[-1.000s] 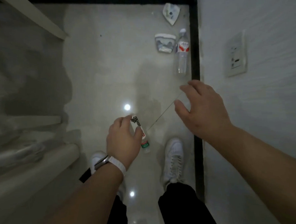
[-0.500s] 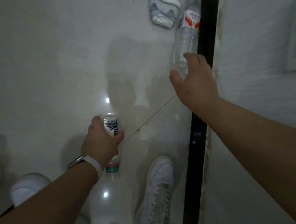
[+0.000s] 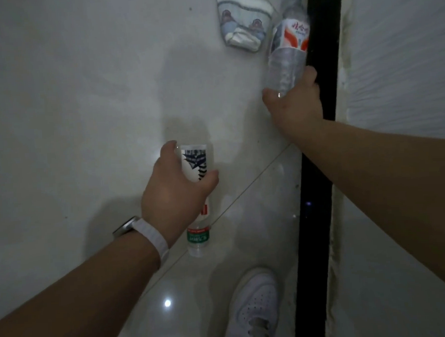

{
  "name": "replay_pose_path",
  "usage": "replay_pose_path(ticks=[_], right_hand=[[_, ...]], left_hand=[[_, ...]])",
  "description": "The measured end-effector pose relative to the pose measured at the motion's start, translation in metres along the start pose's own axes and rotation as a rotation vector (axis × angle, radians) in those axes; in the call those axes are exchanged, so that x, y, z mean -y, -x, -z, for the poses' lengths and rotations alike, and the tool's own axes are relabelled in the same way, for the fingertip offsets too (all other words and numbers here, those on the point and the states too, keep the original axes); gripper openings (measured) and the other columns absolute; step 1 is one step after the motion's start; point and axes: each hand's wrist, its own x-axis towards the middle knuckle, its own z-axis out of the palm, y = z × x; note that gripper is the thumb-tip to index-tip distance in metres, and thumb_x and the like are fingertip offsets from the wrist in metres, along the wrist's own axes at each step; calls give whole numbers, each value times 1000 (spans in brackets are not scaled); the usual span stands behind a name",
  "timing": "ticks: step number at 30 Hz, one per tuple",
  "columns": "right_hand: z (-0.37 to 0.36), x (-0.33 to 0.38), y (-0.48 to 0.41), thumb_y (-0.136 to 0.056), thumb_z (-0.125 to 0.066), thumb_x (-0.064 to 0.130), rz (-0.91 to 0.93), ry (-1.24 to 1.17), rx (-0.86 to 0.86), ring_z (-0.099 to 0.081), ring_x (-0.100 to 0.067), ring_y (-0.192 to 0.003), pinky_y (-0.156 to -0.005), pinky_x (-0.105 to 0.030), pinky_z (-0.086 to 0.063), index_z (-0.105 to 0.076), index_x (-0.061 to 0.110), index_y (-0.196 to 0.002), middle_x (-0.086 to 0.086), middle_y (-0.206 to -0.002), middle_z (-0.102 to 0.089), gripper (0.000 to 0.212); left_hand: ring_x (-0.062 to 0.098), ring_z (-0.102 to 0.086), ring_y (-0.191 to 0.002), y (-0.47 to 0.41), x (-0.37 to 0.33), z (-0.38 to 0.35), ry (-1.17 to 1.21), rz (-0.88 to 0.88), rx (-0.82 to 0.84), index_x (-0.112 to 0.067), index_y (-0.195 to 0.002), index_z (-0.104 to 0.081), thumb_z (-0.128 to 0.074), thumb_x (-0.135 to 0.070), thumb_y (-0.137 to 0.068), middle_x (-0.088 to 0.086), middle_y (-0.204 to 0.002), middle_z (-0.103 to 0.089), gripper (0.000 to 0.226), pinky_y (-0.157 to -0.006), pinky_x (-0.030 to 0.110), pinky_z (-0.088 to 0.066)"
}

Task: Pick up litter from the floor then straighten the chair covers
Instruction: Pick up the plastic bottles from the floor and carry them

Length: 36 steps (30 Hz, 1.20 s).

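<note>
My left hand (image 3: 175,196), with a white watch on the wrist, grips a small clear bottle (image 3: 194,169) with a white, red and green label, held above the pale floor. My right hand (image 3: 294,105) reaches forward along the wall and its fingers curl round the base of a larger clear plastic bottle (image 3: 287,46) with a red and white label, which lies on the floor beside the black skirting. A crumpled paper cup (image 3: 242,25) with a blue print lies just left of that bottle.
A black skirting strip (image 3: 319,163) runs along the white wall (image 3: 396,69) on the right. My white shoe (image 3: 254,311) stands on the glossy tiled floor (image 3: 72,124) near the bottom edge.
My right hand moved forward and closed round the base of the large bottle. The view came lower and closer to the floor. My left hand still holds the small bottle.
</note>
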Motion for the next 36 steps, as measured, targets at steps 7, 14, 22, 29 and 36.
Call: replay_pose_path(ticks=[7,14,22,29,36], right_hand=[[2,-3,-8,-80,-70,37,-78,-103,-43,-56,-23,-100,-71,-24,-40,-30,10,-139,-10,-123,-51,76],[43,-2,52,-78,-71,37,-13,-134,29,-58,-17,-93,-71,-27,-46,-44,13,-129,-2,-111,-56,62],[137,83,161,-80,-72,35,-93,-341,63,-59,-8,-83,-52,-8,-40,-44,27,-117,3,-104,-59,47],[274,180,270,-79,-75,33,-87,-462,101,-57,6,-71,-52,-6,-40,-43,36,-106,15,-91,-57,42],[428,276,358,-78,-75,31,65,-504,109,-57,9,-76,-53,-5,-41,-46,42,-97,16,-91,-59,36]], left_hand=[[16,-63,-105,3,-4,0,19,-10,15,-32,-142,-31,-70,-65,-64,-5,-128,-59,93,-88,43,-55],[8,-61,-91,32,-40,33,86,-10,-10,-26,-145,-32,-78,-46,-74,-8,-117,-59,87,-82,30,-50],[-11,-57,-69,100,-114,132,106,-48,-23,-32,-122,-39,-79,-36,-77,-20,-91,-58,60,-55,12,-39],[-15,-55,-65,177,-217,253,100,-98,-88,-25,-120,-42,-80,-27,-77,-21,-84,-56,57,-63,18,-44],[-15,-58,-67,299,-326,367,200,-146,-119,-18,-127,-46,-78,-22,-80,-15,-88,-63,58,-54,2,-38]])
